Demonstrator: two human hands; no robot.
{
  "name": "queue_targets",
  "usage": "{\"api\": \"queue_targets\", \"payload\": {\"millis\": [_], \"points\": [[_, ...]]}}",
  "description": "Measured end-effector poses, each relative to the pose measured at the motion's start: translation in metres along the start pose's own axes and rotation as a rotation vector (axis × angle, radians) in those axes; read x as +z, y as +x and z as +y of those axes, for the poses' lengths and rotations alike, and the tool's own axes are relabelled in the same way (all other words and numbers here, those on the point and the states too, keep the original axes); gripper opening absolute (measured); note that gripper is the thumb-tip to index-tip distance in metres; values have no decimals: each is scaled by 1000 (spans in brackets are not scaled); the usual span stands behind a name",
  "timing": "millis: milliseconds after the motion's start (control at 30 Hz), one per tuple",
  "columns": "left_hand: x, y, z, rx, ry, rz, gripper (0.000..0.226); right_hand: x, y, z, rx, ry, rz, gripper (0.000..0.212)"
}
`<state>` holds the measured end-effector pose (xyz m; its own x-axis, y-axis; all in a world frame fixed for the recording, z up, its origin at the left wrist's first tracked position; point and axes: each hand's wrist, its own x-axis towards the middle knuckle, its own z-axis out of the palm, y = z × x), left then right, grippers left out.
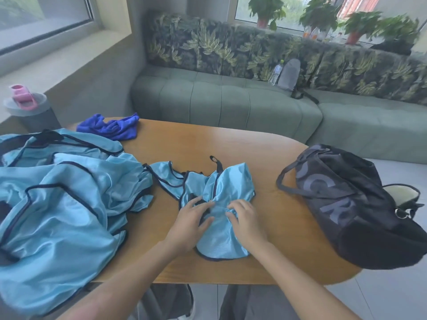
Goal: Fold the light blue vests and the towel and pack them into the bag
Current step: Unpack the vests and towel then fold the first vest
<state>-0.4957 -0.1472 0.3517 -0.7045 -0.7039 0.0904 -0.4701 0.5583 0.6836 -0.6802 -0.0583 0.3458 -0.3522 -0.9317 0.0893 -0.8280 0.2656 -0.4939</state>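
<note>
Both hands' fingers [203, 205] press the light blue vest [221, 234] between them.

Two bare forearms, no sleeves, left grip [190, 221] and right grip [246, 219] ringless, grey trousers [249, 301] below.

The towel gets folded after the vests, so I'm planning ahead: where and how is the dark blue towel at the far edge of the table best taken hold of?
Judging from its pose, the dark blue towel lies crumpled, with no flat corner showing. Its right end sticks up nearest bare table, so pinching there from the right looks easiest, away from the vest pile.
</note>
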Motion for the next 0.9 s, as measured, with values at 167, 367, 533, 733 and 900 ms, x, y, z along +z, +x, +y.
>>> {"api": "queue_targets", "payload": {"millis": [167,367,533,733,900], "points": [[-9,-13,-20,79,152,37,32,-14,-1,-7,103,235,83,12],[-58,-7,14,-17,155,-89,24,-75,7,-29,139,493,110,15],[-150,29,99,17,-770,4,22,-168,47,-61,163,945,78,18],[-166,107,110,-36,-905,119,40,-201,104,-46,302,924,280,20],[-104,71,36,-284,-199,78,57,-146,49,-17,385,554,312,35]]}}
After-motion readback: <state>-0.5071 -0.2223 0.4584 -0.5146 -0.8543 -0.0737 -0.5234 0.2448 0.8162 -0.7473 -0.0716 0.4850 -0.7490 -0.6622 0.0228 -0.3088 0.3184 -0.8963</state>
